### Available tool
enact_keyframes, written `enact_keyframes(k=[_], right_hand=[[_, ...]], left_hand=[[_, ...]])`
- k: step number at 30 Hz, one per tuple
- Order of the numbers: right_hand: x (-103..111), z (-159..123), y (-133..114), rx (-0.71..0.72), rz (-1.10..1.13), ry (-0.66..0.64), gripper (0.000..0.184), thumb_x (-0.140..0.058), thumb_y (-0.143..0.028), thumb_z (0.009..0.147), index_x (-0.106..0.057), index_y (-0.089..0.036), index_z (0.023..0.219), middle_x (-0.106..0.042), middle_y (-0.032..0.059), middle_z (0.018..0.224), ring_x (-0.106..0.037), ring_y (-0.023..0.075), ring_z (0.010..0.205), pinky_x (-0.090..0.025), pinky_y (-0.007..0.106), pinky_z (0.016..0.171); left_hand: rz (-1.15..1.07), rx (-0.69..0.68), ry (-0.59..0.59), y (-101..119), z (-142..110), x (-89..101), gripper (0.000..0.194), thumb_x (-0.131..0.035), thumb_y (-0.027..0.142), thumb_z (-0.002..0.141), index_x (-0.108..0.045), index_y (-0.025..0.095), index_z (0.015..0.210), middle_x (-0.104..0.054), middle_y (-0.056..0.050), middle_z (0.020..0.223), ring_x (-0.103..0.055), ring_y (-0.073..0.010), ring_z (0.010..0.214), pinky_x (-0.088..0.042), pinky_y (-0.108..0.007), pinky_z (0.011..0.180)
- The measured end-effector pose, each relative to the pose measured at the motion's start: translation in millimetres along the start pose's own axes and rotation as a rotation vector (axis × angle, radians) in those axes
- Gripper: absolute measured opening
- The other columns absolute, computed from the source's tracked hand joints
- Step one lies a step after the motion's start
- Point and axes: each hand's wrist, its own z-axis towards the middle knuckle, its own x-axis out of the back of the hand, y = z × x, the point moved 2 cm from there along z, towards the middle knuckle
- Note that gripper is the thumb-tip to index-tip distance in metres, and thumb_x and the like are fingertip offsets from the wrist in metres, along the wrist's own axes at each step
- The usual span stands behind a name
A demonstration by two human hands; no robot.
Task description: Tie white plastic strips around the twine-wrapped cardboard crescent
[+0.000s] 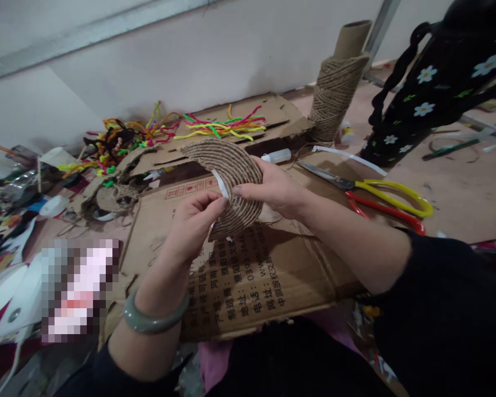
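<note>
A half-round piece wound with jute twine (227, 165) is held up over a flattened cardboard box (248, 275). My right hand (275, 190) grips its right edge, thumb and fingers closed on it. My left hand (196, 220), with a green bangle at the wrist, pinches a narrow white strip (220, 183) that lies across the piece's straight edge. Both forearms come up from the bottom of the head view.
Yellow- and red-handled scissors (380, 196) lie to the right on the cardboard. A tall cone of jute twine (334, 94) stands at the back, a small white glue bottle (276, 156) near it. Coloured pipe cleaners (219, 128) lie behind. A black flowered bag (438, 82) stands at right.
</note>
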Motion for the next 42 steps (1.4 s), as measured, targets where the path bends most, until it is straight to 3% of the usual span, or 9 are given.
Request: enact_keyframes(k=[9, 14, 19, 23, 31, 38, 42], right_hand=[[-2.2, 0.7, -0.1, -0.037, -0.007, -0.029, 0.042, -0.07, -0.026, 0.062, -0.052, -0.016, 0.099, -0.063, 0.0047, 0.102, -0.057, 0.016, 0.087, -0.05, 0.035, 0.083], [-3.1, 1.5, 1.8, -0.013, 0.0, -0.049, 0.035, -0.068, -0.026, 0.065, -0.054, -0.016, 0.095, -0.063, 0.0035, 0.096, -0.056, 0.0148, 0.084, -0.05, 0.033, 0.08], [0.5, 3.4, 3.1, 0.007, 0.006, 0.03, 0.031, -0.067, -0.025, 0.065, -0.053, -0.016, 0.092, -0.061, 0.0018, 0.088, -0.055, 0.0135, 0.077, -0.049, 0.031, 0.076], [2.8, 3.7, 3.1, 0.021, -0.006, 0.106, 0.031, -0.068, -0.028, 0.065, -0.054, -0.017, 0.089, -0.059, 0.0009, 0.086, -0.054, 0.0135, 0.076, -0.049, 0.031, 0.074], [2.2, 4.7, 2.7, 0.019, 0.098, 0.164, 0.025, -0.065, -0.026, 0.064, -0.055, -0.018, 0.085, -0.059, -0.0006, 0.083, -0.054, 0.0129, 0.075, -0.049, 0.03, 0.072], [3.8, 3.7, 3.4, -0.108, 0.061, 0.132, 0.023, -0.066, -0.03, 0.067, -0.053, -0.018, 0.083, -0.058, -0.0003, 0.076, -0.053, 0.0115, 0.065, -0.047, 0.024, 0.053], [0.3, 2.0, 3.9, -0.119, 0.093, 0.082, 0.036, -0.073, -0.039, 0.065, -0.053, -0.018, 0.086, -0.06, 0.0001, 0.079, -0.056, 0.0105, 0.061, -0.05, 0.024, 0.052]], left_hand=[[-0.051, -0.006, 0.066, 0.6, 1.1, 0.6, 0.018, -0.073, 0.028, 0.065, -0.061, 0.015, 0.061, -0.056, 0.002, 0.055, -0.048, -0.0072, 0.049, -0.037, -0.018, 0.046], [-0.086, -0.023, 0.059, -1.6, 2.5, 1.3, 0.019, -0.075, 0.03, 0.065, -0.064, 0.015, 0.063, -0.058, 0.001, 0.058, -0.051, -0.008, 0.052, -0.04, -0.018, 0.048], [-0.097, -0.025, 0.003, -4.0, 3.7, 0.6, 0.024, -0.076, 0.039, 0.067, -0.068, 0.016, 0.069, -0.065, -0.002, 0.067, -0.057, -0.0105, 0.06, -0.046, -0.021, 0.057], [0.0, -0.053, -0.036, -1.9, 3.2, 0.0, 0.022, -0.077, 0.036, 0.065, -0.069, 0.016, 0.068, -0.064, -0.001, 0.063, -0.055, -0.0101, 0.057, -0.045, -0.021, 0.054], [0.047, -0.021, 0.067, -1.1, 6.6, 7.9, 0.023, -0.081, 0.03, 0.058, -0.065, 0.015, 0.061, -0.062, 0.0, 0.058, -0.053, -0.0088, 0.053, -0.042, -0.021, 0.052], [-0.207, -0.215, 0.237, 1.9, 13.6, 24.5, 0.02, -0.083, 0.027, 0.059, -0.067, 0.018, 0.067, -0.067, 0.002, 0.066, -0.06, -0.0102, 0.062, -0.05, -0.023, 0.062], [-0.435, -0.251, 0.218, 3.5, 13.4, 18.1, 0.021, -0.08, 0.037, 0.065, -0.068, 0.02, 0.07, -0.07, 0.0, 0.079, -0.065, -0.0135, 0.076, -0.054, -0.027, 0.076]])
